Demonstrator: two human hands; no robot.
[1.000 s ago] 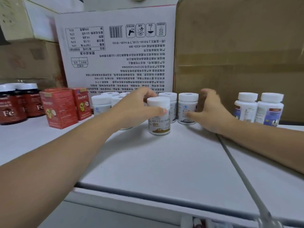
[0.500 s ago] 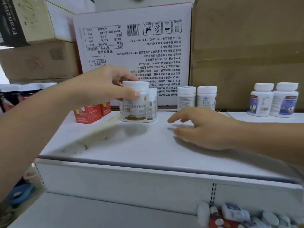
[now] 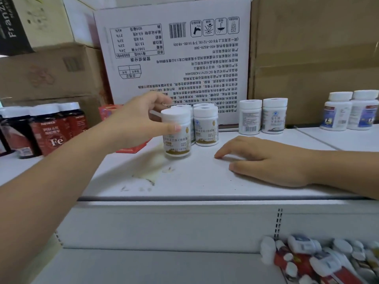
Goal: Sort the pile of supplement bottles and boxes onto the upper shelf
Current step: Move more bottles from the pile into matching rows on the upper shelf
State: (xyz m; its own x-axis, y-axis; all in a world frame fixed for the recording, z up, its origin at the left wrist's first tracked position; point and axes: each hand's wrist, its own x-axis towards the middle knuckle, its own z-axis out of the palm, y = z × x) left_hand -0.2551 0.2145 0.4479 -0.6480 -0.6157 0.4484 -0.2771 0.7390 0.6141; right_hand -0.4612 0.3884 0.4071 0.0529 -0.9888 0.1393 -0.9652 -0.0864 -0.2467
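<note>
Left hand (image 3: 135,121) was clamped on a white bottle with gold label (image 3: 178,133), thumb across the front just under the cap, fingers curled behind it. Bottle stood upright at the shelf surface; couldn't tell whether its base was fully down. It sat just in front-left of a cluster of matching bottles (image 3: 205,126), nearly touching the nearest one.

Right hand (image 3: 266,160) lay palm down on the upper shelf (image 3: 184,181), fingers spread apart and holding nothing, fingertips pointing left toward the held bottle.

Open room: bare shelf between the held bottle and the front edge (image 3: 205,198), marked by some stains. Also a gap between the cluster and the pair of white bottles (image 3: 262,115) to the right.

Back was blocked by a white printed carton (image 3: 174,54) and a brown carton (image 3: 317,58). Further right, past a seam in the shelf, two blue-labelled bottles (image 3: 350,109) stood well apart from the pair.

Left side was tight: red box (image 3: 131,147) just beside the left hand, then dark bottles marked Fe (image 3: 49,128) beyond it.

Below the shelf's front panel, the pile of bottles and boxes (image 3: 320,261) lay on the lower level at bottom right, blurred.
</note>
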